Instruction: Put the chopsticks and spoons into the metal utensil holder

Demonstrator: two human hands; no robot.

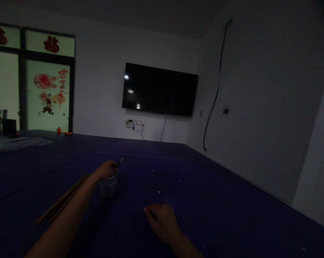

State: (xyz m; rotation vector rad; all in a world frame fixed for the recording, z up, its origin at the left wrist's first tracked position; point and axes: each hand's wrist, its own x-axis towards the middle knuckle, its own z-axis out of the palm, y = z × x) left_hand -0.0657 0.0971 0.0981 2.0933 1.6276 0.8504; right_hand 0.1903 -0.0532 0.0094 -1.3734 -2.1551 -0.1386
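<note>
My left hand [108,169] is closed at the rim of a grey-white round tub [108,187] standing on the dark blue surface. From its fingers a thin stick with a pale tip [120,161] points up and to the right; its kind is too dark to tell. Beneath my left forearm lies a bundle of long thin wooden sticks [60,201]. Low in the centre, my right hand [162,219] is curled, thumb against the fingers, apart from the tub. Whatever it may hold is hidden. The tub's contents are hidden too.
Small white scraps [159,191] lie scattered on the blue surface [140,229]. Clear plastic sheeting [14,143] and small orange objects [59,130] are at the far left. A television [160,89] hangs on the back wall, and a black cable [217,89] runs down the right wall.
</note>
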